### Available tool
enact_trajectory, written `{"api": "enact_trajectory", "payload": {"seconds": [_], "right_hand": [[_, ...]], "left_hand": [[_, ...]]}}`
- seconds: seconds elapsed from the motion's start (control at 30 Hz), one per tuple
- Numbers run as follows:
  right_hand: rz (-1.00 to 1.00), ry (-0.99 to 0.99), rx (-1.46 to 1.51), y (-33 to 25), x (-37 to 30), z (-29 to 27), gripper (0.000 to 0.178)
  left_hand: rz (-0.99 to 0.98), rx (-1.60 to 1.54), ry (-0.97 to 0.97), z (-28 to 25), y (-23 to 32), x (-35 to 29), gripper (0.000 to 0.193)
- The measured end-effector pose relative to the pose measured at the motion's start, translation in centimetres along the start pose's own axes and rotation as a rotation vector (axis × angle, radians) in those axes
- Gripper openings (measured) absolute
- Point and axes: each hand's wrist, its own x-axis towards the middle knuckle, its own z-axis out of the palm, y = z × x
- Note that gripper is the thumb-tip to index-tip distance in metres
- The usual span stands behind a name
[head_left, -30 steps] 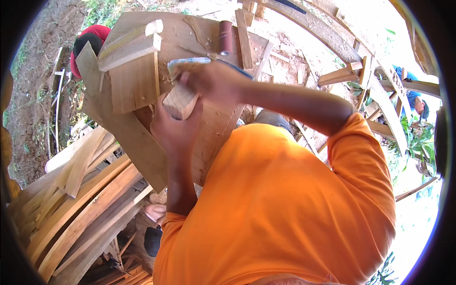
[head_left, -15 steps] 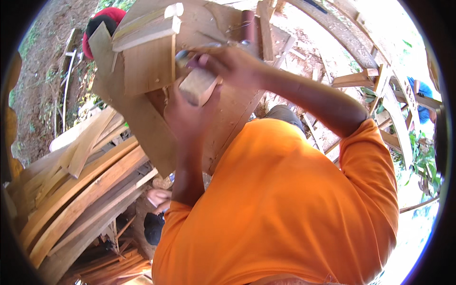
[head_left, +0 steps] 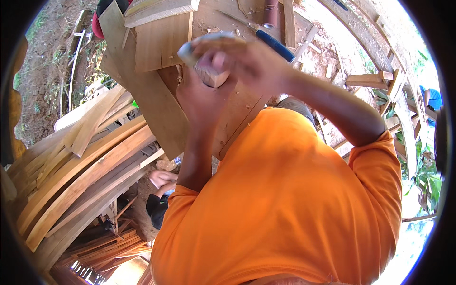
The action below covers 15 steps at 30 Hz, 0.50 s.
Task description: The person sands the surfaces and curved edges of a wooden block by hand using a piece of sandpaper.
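Note:
My left hand (head_left: 202,97) is closed around a small pale wooden block (head_left: 214,80), held above the brown wooden worktop. My right hand (head_left: 254,61) lies over the block's upper side, its fingers bent around a thin grey-blue piece (head_left: 186,51) that sticks out past them to the left. Motion smears that piece and the right fingers, so its kind is unclear. Beyond the right hand, a tool with a blue handle (head_left: 275,46) and a long thin metal blade rests on the worktop.
A wooden box-like piece (head_left: 161,45) stands left of my hands. A dark red cylinder (head_left: 270,16) and an upright board (head_left: 289,23) are at the far side. Stacked planks (head_left: 90,175) fill the left. Another person's arm (head_left: 164,179) shows beside them; a person in blue (head_left: 431,98) is far right.
The view has shifted, so the worktop sits higher in it. My right hand has slid over the block, covering more of it, and the blue-handled tool has come into sight.

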Motion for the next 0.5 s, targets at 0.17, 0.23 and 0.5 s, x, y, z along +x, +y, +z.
{"api": "enact_trajectory", "payload": {"seconds": [0.17,0.23,0.5], "right_hand": [[-0.343,0.125,-0.269,0.7,0.3,1.6,0.041],[-0.219,0.157,-0.214,-0.2,0.1,2.1,0.039],[-0.313,0.180,-0.132,0.9,-0.4,2.3,0.037]], "left_hand": [[0.059,-0.014,0.024,-0.3,-0.9,0.6,0.064],[0.013,-0.042,0.029,-0.4,-0.1,0.4,0.065],[-0.066,0.040,-0.090,-0.5,0.2,-0.2,0.054]]}}
